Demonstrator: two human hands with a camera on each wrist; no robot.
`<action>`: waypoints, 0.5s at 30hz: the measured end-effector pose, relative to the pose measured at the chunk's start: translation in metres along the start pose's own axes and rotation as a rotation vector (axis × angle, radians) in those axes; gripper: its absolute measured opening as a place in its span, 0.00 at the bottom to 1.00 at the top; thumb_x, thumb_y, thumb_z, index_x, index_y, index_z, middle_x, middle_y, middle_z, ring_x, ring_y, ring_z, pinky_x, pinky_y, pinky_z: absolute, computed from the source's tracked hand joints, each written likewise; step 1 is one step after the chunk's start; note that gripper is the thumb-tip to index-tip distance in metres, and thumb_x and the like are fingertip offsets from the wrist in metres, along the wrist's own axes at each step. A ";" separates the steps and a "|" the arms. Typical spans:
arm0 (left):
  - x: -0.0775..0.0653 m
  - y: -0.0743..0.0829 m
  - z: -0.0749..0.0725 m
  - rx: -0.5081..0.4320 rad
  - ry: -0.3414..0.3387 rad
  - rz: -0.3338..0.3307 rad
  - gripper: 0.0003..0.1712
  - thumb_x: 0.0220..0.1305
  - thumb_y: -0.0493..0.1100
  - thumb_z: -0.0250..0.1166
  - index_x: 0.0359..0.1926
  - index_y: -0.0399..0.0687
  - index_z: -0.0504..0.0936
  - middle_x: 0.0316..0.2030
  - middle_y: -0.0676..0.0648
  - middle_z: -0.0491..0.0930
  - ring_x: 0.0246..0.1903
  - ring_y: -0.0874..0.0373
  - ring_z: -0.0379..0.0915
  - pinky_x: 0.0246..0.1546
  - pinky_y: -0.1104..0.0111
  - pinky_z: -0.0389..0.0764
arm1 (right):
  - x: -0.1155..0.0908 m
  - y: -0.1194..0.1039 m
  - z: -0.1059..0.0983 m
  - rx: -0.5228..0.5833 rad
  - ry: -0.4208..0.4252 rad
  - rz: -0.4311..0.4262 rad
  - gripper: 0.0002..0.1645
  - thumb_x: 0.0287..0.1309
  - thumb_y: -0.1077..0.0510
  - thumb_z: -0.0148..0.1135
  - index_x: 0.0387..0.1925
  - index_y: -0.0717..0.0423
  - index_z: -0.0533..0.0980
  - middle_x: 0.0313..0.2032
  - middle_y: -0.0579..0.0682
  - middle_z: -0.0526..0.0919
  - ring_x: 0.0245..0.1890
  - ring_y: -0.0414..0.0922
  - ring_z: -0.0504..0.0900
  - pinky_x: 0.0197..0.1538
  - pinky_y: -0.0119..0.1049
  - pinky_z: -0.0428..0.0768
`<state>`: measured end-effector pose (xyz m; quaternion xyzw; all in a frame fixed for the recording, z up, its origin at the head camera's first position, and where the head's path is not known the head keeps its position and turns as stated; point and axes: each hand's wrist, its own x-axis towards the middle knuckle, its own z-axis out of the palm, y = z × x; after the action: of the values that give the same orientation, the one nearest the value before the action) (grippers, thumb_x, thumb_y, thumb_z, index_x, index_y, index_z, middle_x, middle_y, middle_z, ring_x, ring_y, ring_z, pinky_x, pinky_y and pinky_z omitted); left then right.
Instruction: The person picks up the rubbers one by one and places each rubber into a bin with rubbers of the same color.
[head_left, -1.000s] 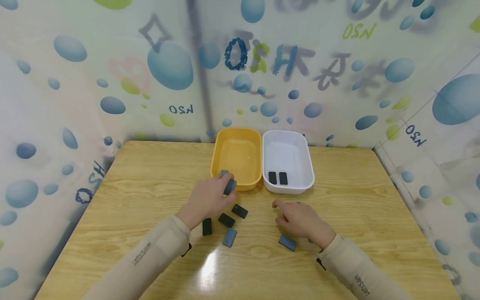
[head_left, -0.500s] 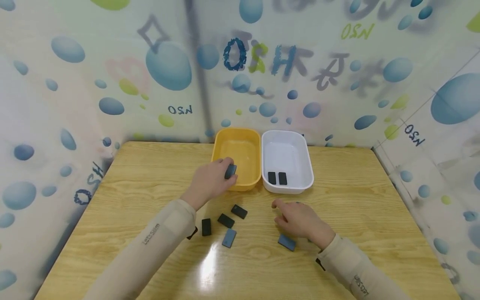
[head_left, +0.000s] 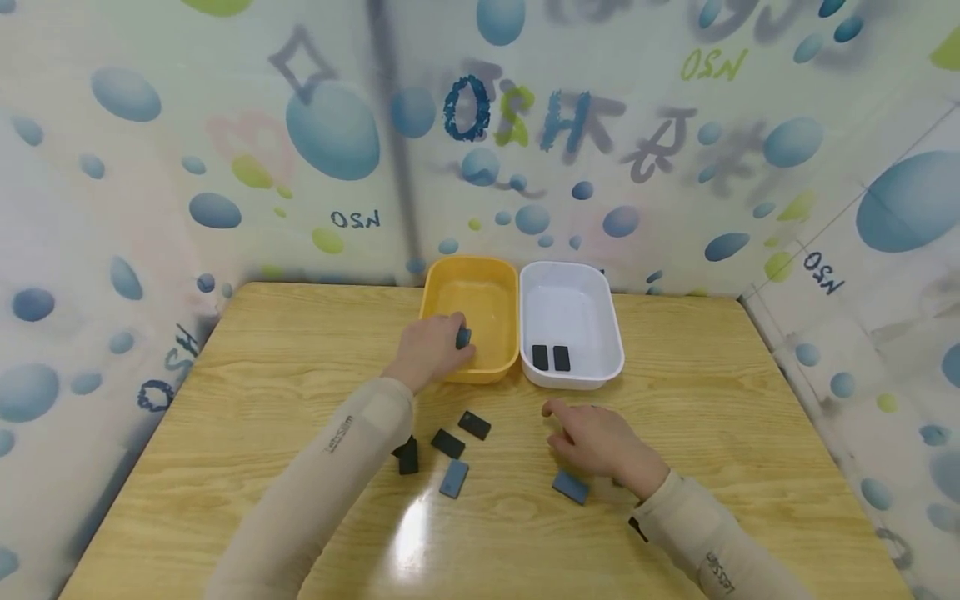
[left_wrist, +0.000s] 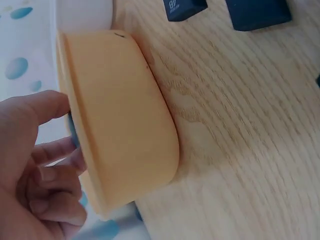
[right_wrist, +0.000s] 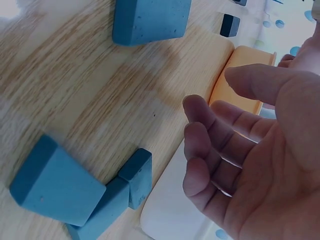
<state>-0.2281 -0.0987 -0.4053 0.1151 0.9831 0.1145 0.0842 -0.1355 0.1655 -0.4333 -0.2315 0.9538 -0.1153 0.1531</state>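
My left hand [head_left: 429,348] pinches a small blue block [head_left: 463,337] between thumb and fingers, inside the near left part of the yellow bin [head_left: 489,372]. In the left wrist view the fingers [left_wrist: 52,107] reach behind the bin's rim, and only a sliver of the block shows. My right hand [head_left: 600,440] hovers over the table with loosely bent fingers and holds nothing. Nearest to it is a blue block [head_left: 570,486]; the right wrist view shows more blue blocks [right_wrist: 60,185] beneath it, mostly hidden from the head view.
A white bin [head_left: 573,383] stands against the yellow one, with two black blocks [head_left: 562,358] in it. Before the bins lie loose black blocks [head_left: 475,425] and another blue block [head_left: 453,479] on the wooden table [head_left: 735,400]. A patterned wall [head_left: 645,208] rises behind.
My left hand has moved forward from the yellow bin's near rim to inside it, carrying the blue block, which now sits lower in it. My right hand stays in place.
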 end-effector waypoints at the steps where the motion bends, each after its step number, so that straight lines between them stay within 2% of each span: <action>1: 0.002 -0.001 0.001 0.001 -0.018 -0.009 0.22 0.65 0.57 0.59 0.52 0.50 0.75 0.38 0.49 0.81 0.32 0.55 0.75 0.33 0.63 0.75 | 0.000 0.000 0.000 -0.001 0.001 -0.003 0.20 0.64 0.51 0.60 0.56 0.48 0.72 0.19 0.39 0.71 0.18 0.36 0.68 0.24 0.33 0.67; 6: 0.012 -0.002 0.006 0.024 -0.086 -0.036 0.20 0.63 0.57 0.62 0.49 0.51 0.77 0.36 0.51 0.81 0.33 0.56 0.75 0.35 0.63 0.75 | -0.001 0.000 -0.001 0.001 0.015 -0.027 0.20 0.64 0.51 0.60 0.56 0.49 0.72 0.20 0.39 0.71 0.19 0.36 0.68 0.24 0.32 0.67; 10: 0.017 0.004 0.008 0.067 -0.114 -0.032 0.18 0.61 0.58 0.65 0.44 0.52 0.78 0.33 0.51 0.80 0.32 0.56 0.74 0.32 0.64 0.74 | -0.003 0.001 -0.001 -0.001 0.022 -0.024 0.20 0.64 0.51 0.61 0.56 0.49 0.72 0.20 0.39 0.71 0.18 0.36 0.68 0.24 0.32 0.67; 15: 0.020 0.011 0.012 0.113 -0.139 -0.039 0.21 0.59 0.59 0.68 0.43 0.50 0.79 0.30 0.51 0.79 0.30 0.57 0.74 0.30 0.65 0.74 | -0.004 0.001 -0.001 -0.011 0.037 -0.032 0.20 0.64 0.52 0.60 0.56 0.49 0.72 0.20 0.38 0.71 0.18 0.35 0.68 0.24 0.32 0.67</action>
<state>-0.2430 -0.0810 -0.4174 0.1082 0.9818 0.0492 0.1479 -0.1332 0.1687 -0.4319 -0.2455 0.9532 -0.1169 0.1321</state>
